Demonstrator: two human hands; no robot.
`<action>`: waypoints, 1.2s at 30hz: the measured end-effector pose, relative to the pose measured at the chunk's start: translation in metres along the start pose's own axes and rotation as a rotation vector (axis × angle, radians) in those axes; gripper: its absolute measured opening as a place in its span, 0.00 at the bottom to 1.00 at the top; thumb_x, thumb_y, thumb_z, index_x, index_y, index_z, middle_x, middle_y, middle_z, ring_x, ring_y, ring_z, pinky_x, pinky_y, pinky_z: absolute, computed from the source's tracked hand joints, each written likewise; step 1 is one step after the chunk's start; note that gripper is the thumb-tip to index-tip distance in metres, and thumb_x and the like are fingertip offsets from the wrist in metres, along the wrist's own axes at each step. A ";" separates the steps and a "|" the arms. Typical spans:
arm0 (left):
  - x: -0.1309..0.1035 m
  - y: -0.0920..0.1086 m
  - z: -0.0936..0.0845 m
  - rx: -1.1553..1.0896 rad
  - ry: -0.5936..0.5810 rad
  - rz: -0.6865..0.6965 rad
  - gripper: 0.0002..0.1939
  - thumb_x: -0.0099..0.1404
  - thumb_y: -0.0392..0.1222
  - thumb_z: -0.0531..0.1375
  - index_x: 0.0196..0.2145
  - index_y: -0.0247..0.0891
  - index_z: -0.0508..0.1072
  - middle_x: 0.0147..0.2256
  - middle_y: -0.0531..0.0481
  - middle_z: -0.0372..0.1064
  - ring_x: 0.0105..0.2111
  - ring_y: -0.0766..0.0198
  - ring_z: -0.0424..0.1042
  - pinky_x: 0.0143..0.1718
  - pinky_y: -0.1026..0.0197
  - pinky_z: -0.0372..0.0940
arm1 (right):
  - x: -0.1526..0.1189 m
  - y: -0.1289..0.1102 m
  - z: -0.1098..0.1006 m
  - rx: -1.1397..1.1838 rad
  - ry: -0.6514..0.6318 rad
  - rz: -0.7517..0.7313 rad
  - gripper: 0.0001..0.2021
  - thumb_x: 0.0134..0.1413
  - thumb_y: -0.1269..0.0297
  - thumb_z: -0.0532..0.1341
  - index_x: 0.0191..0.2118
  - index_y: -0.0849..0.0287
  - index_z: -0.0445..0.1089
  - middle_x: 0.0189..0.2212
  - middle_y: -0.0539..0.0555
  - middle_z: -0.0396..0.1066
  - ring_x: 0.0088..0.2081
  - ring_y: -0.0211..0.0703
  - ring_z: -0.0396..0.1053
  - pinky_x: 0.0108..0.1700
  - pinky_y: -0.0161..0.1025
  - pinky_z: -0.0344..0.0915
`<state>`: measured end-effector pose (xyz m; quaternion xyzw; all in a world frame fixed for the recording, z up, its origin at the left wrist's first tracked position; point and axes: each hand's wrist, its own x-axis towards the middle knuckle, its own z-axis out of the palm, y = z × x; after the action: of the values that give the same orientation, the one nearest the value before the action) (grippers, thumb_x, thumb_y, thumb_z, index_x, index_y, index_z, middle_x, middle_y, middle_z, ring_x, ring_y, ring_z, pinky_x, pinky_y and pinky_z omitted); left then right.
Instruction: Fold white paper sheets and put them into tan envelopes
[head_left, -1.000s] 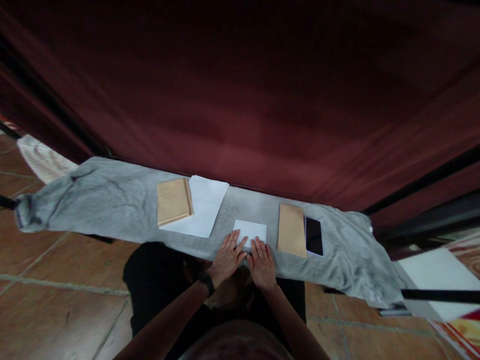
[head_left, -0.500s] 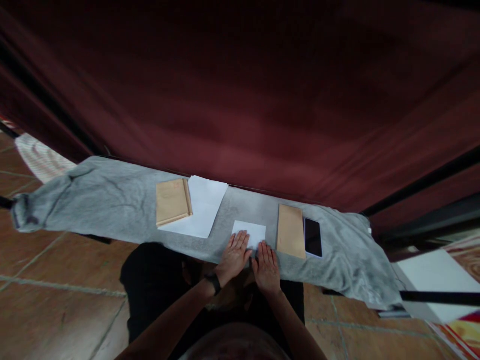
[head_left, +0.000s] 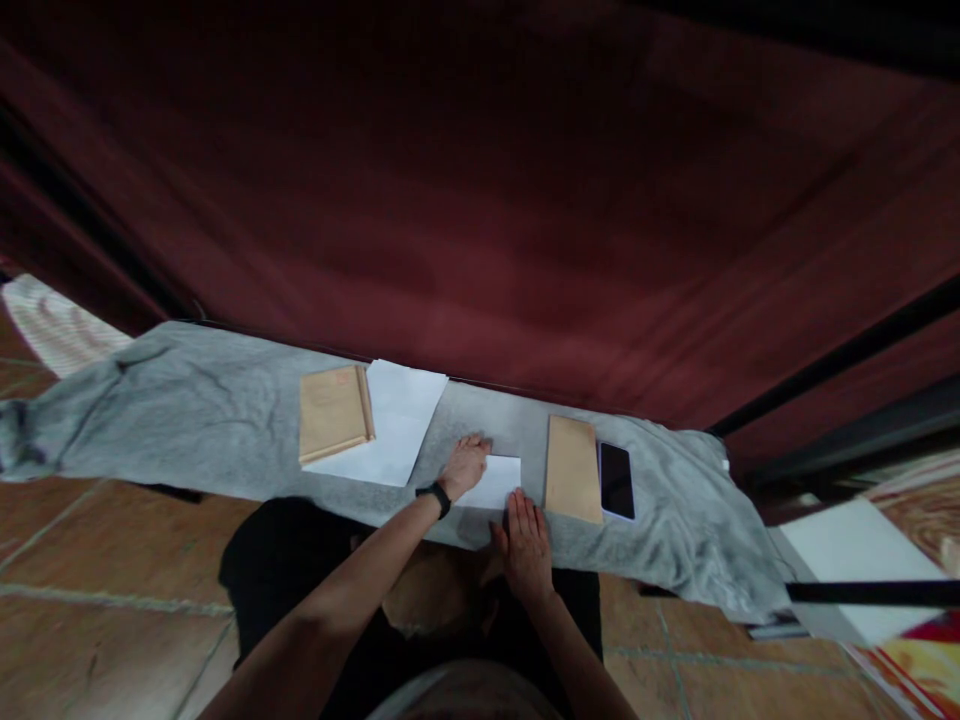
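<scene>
A small folded white sheet of paper (head_left: 501, 480) lies flat on the grey cloth in front of me. My left hand (head_left: 465, 468), with a dark band on its wrist, rests over the paper's left end, palm down, fingertips reaching past its upper edge. Flat near the lower right corner, with fingers stretched out, lies my right hand (head_left: 527, 545). Neither hand is closed around anything. Just right of the paper is a brown envelope (head_left: 574, 470), and beside that a phone (head_left: 617, 481) with a dark screen.
Left of my hands, a stack of brown envelopes (head_left: 332, 412) partly covers larger white sheets (head_left: 405, 415). The grey cloth (head_left: 225, 410) covers a long narrow surface. Dark red fabric (head_left: 480, 250) hangs behind it, and tiled floor (head_left: 112, 560) shows below.
My left hand has moved up and left over the paper, from its lower edge to its left end. My right hand stays by the lower right corner. The view has shifted slightly.
</scene>
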<state>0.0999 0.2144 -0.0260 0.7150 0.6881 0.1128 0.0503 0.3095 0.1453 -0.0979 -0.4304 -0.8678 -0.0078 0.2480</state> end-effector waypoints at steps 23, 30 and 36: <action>-0.080 -0.008 0.023 -0.100 0.026 0.176 0.27 0.66 0.27 0.48 0.60 0.40 0.65 0.61 0.46 0.67 0.62 0.62 0.63 0.66 0.53 0.54 | 0.038 -0.001 -0.003 0.321 -0.079 0.014 0.25 0.72 0.62 0.45 0.69 0.64 0.53 0.68 0.63 0.56 0.69 0.49 0.51 0.67 0.55 0.56; -0.082 0.000 0.024 -0.187 0.114 0.103 0.24 0.67 0.34 0.52 0.61 0.37 0.65 0.61 0.43 0.66 0.63 0.58 0.62 0.67 0.50 0.54 | 0.068 -0.011 0.016 0.142 -0.154 -0.081 0.24 0.71 0.66 0.44 0.67 0.70 0.58 0.66 0.66 0.58 0.69 0.51 0.52 0.66 0.55 0.56; -0.070 0.004 0.040 -0.028 0.103 0.064 0.27 0.72 0.40 0.47 0.67 0.35 0.57 0.68 0.39 0.53 0.69 0.54 0.50 0.69 0.44 0.46 | 0.069 -0.007 0.025 -0.003 -0.168 -0.057 0.24 0.71 0.66 0.45 0.67 0.67 0.58 0.67 0.64 0.57 0.69 0.52 0.52 0.67 0.56 0.51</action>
<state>0.1112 0.1477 -0.0706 0.7292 0.6649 0.1606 0.0214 0.2592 0.1980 -0.0881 -0.4053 -0.8974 0.0198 0.1733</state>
